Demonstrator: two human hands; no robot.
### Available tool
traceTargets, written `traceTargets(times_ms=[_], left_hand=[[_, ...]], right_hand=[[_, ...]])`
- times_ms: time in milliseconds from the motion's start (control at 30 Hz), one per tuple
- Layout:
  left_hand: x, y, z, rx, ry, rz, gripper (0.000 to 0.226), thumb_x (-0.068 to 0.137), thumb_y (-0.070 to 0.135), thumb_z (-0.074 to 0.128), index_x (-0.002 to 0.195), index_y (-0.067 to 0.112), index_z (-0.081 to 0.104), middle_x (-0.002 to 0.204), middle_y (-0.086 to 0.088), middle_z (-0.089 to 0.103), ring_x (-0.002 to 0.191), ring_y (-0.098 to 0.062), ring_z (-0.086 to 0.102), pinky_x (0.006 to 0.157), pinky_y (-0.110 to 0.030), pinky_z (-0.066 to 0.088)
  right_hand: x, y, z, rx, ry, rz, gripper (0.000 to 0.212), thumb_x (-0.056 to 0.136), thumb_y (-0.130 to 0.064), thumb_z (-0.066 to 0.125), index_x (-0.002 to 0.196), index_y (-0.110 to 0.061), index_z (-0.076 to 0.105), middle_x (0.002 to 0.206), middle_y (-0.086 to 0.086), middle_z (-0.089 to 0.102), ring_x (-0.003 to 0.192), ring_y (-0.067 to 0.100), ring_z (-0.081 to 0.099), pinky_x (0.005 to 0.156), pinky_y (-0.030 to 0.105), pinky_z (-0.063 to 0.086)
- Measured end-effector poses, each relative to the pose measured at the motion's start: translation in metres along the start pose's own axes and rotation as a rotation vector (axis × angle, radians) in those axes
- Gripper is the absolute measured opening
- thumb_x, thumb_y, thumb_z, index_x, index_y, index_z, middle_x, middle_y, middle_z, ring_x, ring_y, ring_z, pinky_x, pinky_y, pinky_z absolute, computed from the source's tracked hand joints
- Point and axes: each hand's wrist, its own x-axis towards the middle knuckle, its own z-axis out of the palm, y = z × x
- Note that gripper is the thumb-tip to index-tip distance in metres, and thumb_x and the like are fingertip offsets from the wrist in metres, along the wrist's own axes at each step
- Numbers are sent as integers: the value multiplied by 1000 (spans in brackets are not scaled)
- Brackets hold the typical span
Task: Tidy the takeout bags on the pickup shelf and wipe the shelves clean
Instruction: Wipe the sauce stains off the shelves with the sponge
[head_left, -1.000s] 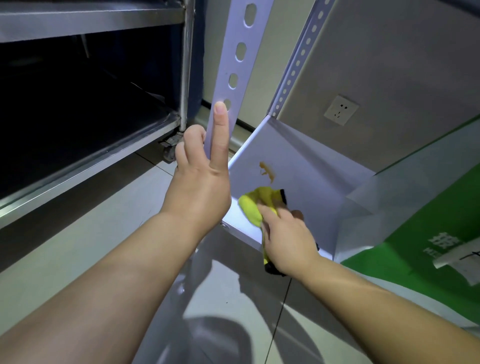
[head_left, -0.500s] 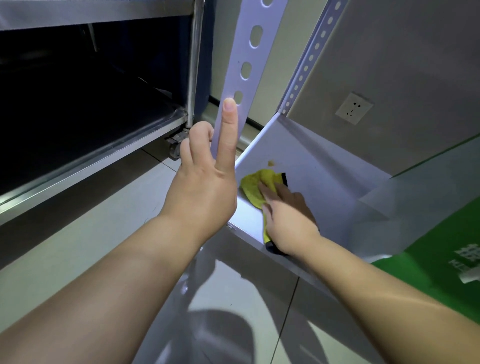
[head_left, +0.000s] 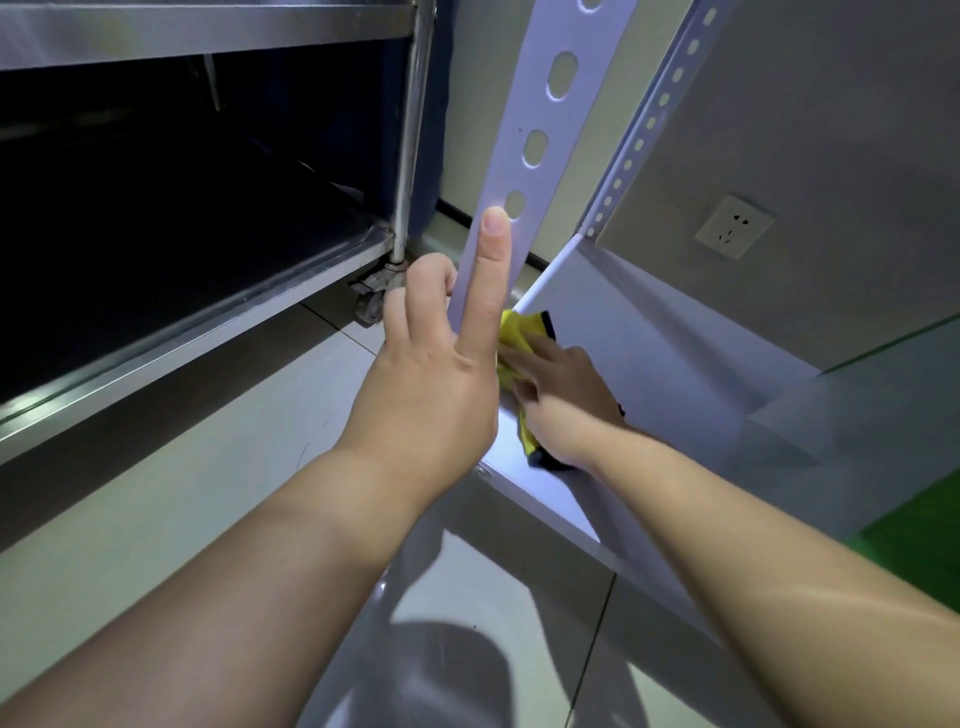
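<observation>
Stainless steel fills the left of the view: a low steel rack with a dark open bay between bright rails, standing on a pale tiled floor. A grey wall runs across the far right. Against it sits the white shelf, its near edge running down towards the right. A front upright with oval holes rises from the shelf's near-left corner, a thinner rear upright with small holes from its far-left corner. At the near right edge lies a blurred green patch; what it is cannot be told. The left hand, reaching in from the near side, holds the front upright low down: one finger lies straight up its front face, the others curl round its left edge. The right hand, smeared by motion, lies just right of that upright, fingers fairly flat and together, pressing the yellow cloth onto the shelf. The cloth, dark at one edge, sits at the shelf's near-left corner beside the foot of the upright, poking out beyond the fingertips and below the wrist. A white socket is set in the wall above the shelf, and a small caster under the rack's right-hand leg stands on the floor just left of the left hand.
</observation>
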Motion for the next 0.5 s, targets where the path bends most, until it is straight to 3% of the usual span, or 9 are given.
traceTargets(times_ms=[67,133,200,233,333,433,500], left_hand=[[0,-1,-1,5,-4,8,100,79,-2,56,135,14,-25,123,-22,38,87,-28,34,73,-30,40],[1,-1,-4,-27,-23,10,101,79,-3,56,135,18,-26,124,-21,36,88,-29,35,68,-30,39],[1,-1,-5,-28,-27,20,103,80,-3,56,135,18,-29,124,-21,35,91,-31,37,66,-31,40],[0,-1,-4,-23,-22,25,103,79,-3,56,136,18,-28,123,-21,36,91,-32,38,66,-30,39],[1,-1,-4,-33,-16,11,102,78,-4,57,136,17,-25,123,-23,38,92,-33,40,70,-32,39],[1,0,-4,-29,-13,-11,98,79,-3,57,134,18,-22,125,-23,38,94,-34,41,80,-37,42],[0,1,-4,-19,-14,-10,94,80,-2,56,135,16,-18,123,-24,40,91,-34,41,77,-37,42]], right_hand=[[-8,18,-5,-80,13,104,48,93,-20,39,135,-44,38,145,-6,36,108,32,41,85,41,41],[4,41,-15,-165,-8,394,56,91,-14,35,140,-40,31,148,0,29,114,37,37,90,44,36],[21,48,-21,-132,-13,612,54,90,-12,35,140,-33,32,147,3,28,117,38,35,91,44,34],[28,41,-20,-133,-1,626,52,89,-12,37,137,-30,34,144,4,30,115,39,35,88,43,33],[29,-2,-6,-176,-10,347,46,85,-14,43,129,-31,41,134,2,40,103,37,41,73,38,32],[-5,-31,0,-87,-67,-40,24,85,-25,46,107,-34,40,116,3,47,88,37,46,64,36,36],[-31,-27,-6,7,-85,-150,24,91,-31,41,113,-40,37,122,-3,44,86,36,44,66,39,41]])
